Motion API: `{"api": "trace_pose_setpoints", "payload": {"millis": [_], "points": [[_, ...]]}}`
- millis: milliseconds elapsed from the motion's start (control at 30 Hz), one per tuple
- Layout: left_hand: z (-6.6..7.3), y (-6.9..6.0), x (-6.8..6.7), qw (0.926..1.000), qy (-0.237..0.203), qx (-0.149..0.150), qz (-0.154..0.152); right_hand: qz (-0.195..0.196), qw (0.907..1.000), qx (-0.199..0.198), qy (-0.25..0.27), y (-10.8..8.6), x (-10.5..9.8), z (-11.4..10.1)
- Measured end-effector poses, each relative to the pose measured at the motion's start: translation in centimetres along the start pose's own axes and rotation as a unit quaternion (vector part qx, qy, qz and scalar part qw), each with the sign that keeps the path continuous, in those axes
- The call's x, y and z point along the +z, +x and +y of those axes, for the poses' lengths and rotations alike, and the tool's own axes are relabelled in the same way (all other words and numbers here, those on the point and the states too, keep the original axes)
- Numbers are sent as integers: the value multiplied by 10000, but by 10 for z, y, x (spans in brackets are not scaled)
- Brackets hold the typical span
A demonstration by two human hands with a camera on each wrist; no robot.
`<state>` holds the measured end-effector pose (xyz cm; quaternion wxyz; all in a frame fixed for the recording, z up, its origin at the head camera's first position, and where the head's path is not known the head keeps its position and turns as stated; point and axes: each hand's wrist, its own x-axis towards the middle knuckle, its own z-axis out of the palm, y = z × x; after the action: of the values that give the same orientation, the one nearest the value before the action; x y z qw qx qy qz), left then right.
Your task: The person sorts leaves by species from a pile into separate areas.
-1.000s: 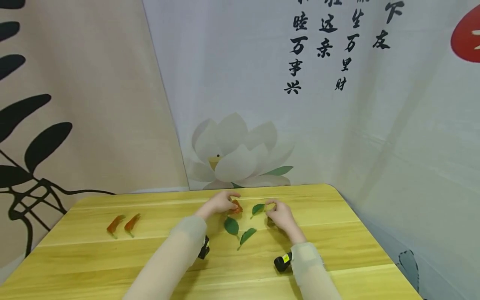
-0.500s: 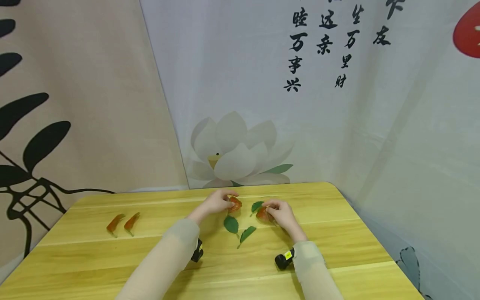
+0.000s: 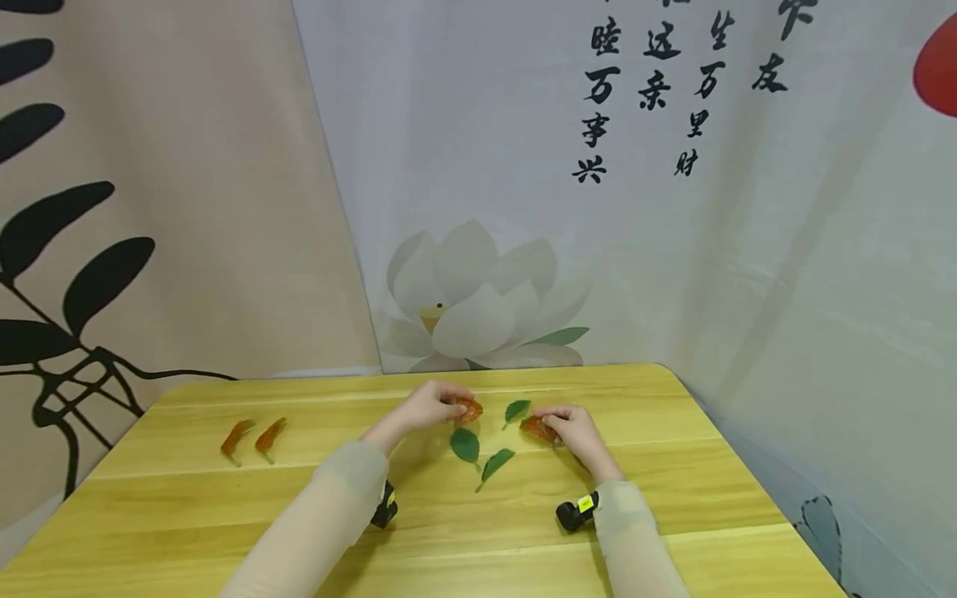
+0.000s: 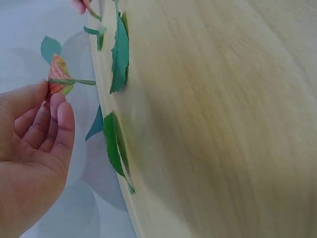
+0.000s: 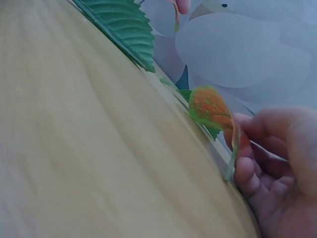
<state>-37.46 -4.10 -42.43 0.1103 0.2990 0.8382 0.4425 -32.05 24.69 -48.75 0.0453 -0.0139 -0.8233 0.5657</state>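
Between thumb and fingertips my left hand [image 3: 432, 404] [image 4: 37, 129] pinches an orange-red petal-like piece [image 3: 468, 410] [image 4: 60, 74] with a green stem. My right hand [image 3: 579, 433] [image 5: 282, 158] pinches a similar orange-red piece [image 3: 537, 428] [image 5: 210, 106], its green stem pointing down. Three green leaves lie between the hands: one [image 3: 465, 444] just below the left hand's piece, one [image 3: 497, 465] nearer the front, and one [image 3: 517, 409] beside the right hand's piece. Both held pieces appear just above the tabletop.
Two more orange-red pieces, one [image 3: 237, 440] beside the other [image 3: 270, 438], lie on the left of the wooden table [image 3: 187, 531]. A printed cloth [image 3: 478, 166] hangs behind the table's back edge. A black wrist device [image 3: 576, 512] sits at the right wrist.
The right hand's piece, mostly hidden and dark a second ago, has turned to show its orange face beside the back leaf. My left hand keeps its pinch, its forearm shifted slightly left.
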Motion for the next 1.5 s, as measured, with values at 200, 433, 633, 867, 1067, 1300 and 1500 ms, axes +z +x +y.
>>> {"api": "trace_pose_setpoints", "payload": {"millis": [200,433,633,867,1067,1300,1500], "points": [[-3,-12,-6,10000,-38,28,4,-128,9999,-11,62,-6,1,-9],[-8,-20,-22,9997,-114,-190,56,-539,9983,-208,25,-19,-3,-30],[-11,-26,-45,9998,-24,-62,163,-569,9983,-145,44,-13,-3,-19],[-18,-44,-71,9990,268,-116,346,-403,9992,12,12,-1,-1,0],[-27,-65,-93,9975,341,-270,554,-383,9993,-31,-3,-1,0,0],[-51,-90,-115,9947,200,-597,809,-411,9991,47,-21,-1,3,-1],[-69,-111,-127,9909,-31,-941,961,-424,9990,-31,-111,-3,1,-1]]}}
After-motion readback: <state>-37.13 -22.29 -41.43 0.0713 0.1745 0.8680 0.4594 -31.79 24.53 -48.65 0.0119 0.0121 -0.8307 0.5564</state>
